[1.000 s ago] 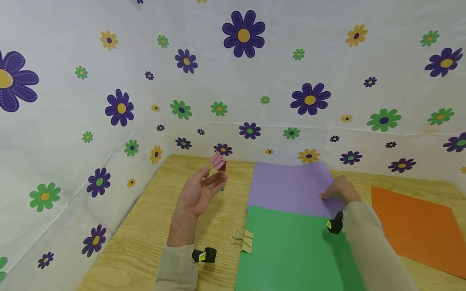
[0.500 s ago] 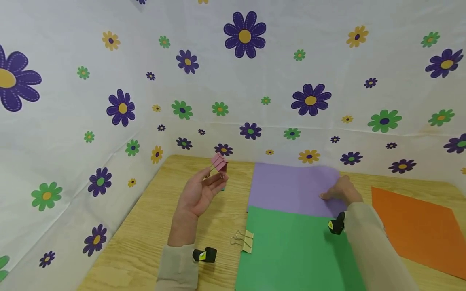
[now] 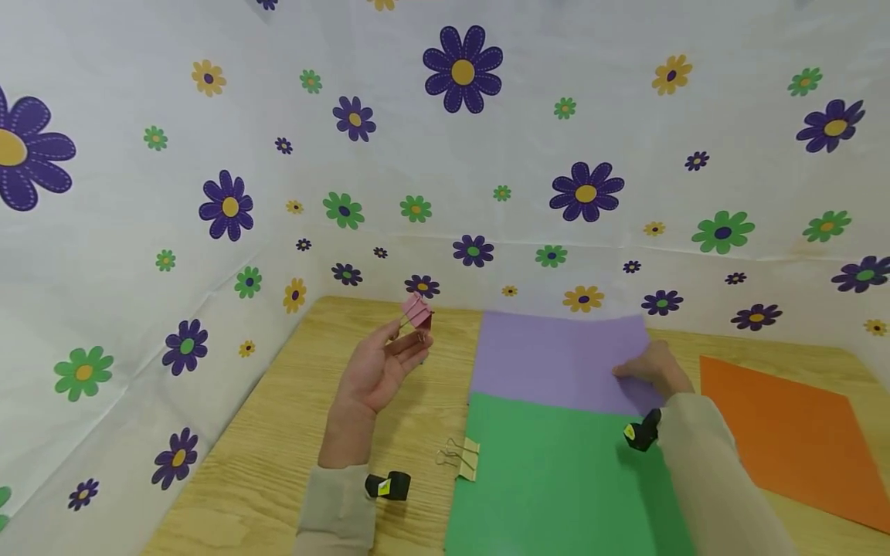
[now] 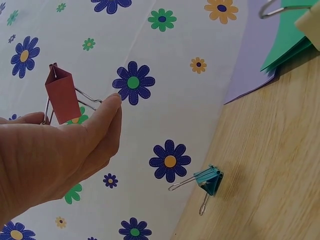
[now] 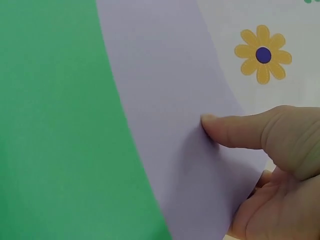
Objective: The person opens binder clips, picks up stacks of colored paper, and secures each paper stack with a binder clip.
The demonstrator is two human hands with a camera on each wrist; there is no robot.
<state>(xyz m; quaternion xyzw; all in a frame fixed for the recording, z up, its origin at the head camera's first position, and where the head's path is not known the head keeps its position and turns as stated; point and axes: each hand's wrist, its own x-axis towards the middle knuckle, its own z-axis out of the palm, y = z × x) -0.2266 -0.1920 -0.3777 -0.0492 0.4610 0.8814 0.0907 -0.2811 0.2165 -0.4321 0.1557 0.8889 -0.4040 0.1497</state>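
My left hand point(image 3: 371, 374) is raised above the left part of the table, holding a pink binder clip point(image 3: 417, 309) by its wire handles between thumb and fingers. In the left wrist view the clip point(image 4: 62, 97) shows dark red, its wire handles spread. On the right, my right hand point(image 3: 657, 369) pinches the right edge of a purple sheet point(image 3: 542, 355), thumb on top and the other fingers partly hidden beneath. A green sheet point(image 3: 556, 479) overlaps the near part of the purple one. A pale yellow binder clip point(image 3: 469, 461) grips the green sheet's left edge.
An orange sheet point(image 3: 786, 432) lies at the right of the wooden table point(image 3: 278, 463). Below my left hand, a teal binder clip point(image 4: 210, 180) rests on the tabletop. White flower-printed cloth point(image 3: 389, 170) rises behind and along the left side.
The purple sheet's far right corner, curled up before, now lies straighter. Both hands keep their holds, and the head view has shifted slightly.
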